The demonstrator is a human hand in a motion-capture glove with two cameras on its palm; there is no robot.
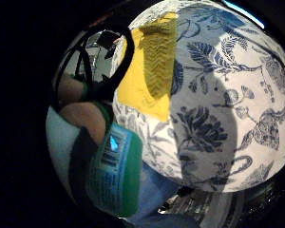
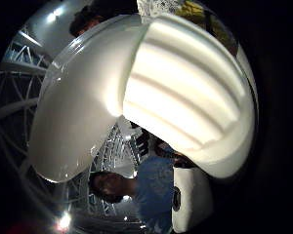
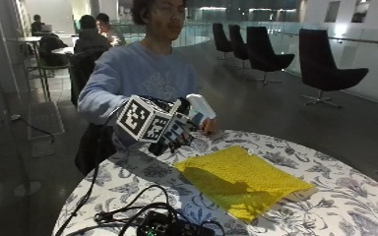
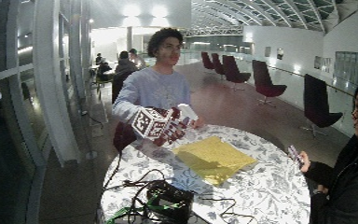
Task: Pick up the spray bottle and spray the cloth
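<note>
**Bottle held above table edge, cloth flat on tablecloth**

Hand (image 3: 176,129): gloved right, raised in front of the person's chest at the near rim of the table. Fingers curled round the bottle; in the little-finger palm view bare fingertips (image 1: 83,121) lie against its body, and the thumb-side palm view is filled by its white head.

Bottle (image 3: 199,110): spray type, off the table, gripped in the gloved hand. White trigger head sticks up and out past the fingers toward the cloth side. Green body with a printed label (seen only in the little-finger palm view (image 1: 115,167)). White ribbed head and shroud close to the palm (image 2: 185,102).

Cloth (image 3: 241,181): yellow, knitted texture, roughly rectangular, lying flat near the middle of the table, one corner toward the person. Apart from the bottle, beside and lower than it. Nothing rests on it; a shadow crosses its near half. Also visible from the palm (image 1: 149,66).

Table (image 3: 346,206): round, covered with a white tablecloth printed with blue flowers and leaves.

Other hand (image 3: 209,127): bare, at the table edge just behind the bottle (whether it touches anything cannot be told).

Black device with cables (image 3: 163,223): on the table's near side, well apart from the cloth.
</note>
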